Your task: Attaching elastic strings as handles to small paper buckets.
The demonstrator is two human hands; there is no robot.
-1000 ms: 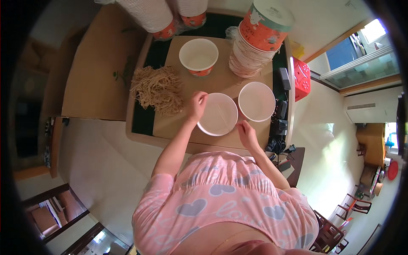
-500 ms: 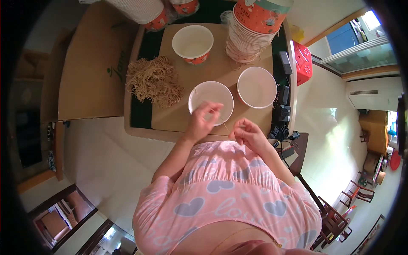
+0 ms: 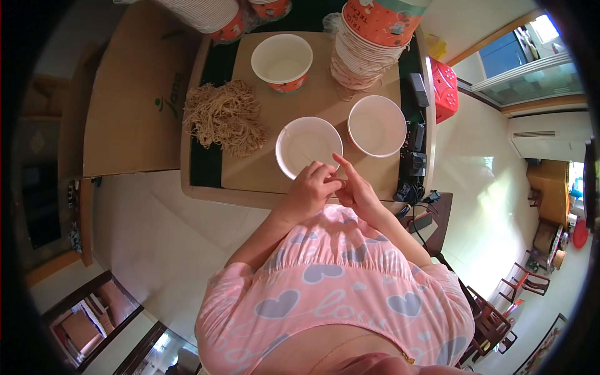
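Left hand (image 3: pixel 317 187) and right hand (image 3: pixel 359 192) have drawn together from their earlier spread, meeting by the near rim of a white tub (image 3: pixel 299 140). Fingers curl against each other, right index extended; whether they pinch anything cannot be told. Light fingertip work, without nudging the rim, would likely serve best. Round, open and upright, the tub stands on brown cardboard (image 3: pixel 250 178), right of tan cords (image 3: pixel 226 119).

On the flat brown cardboard sheet (image 3: pixel 250 174), a tangled beige string bundle (image 3: pixel 225 119) lies left of a round white paper bucket (image 3: pixel 306 142). Behind this bucket, at right, stands a tall orange-white paper bucket stack (image 3: pixel 364 59).
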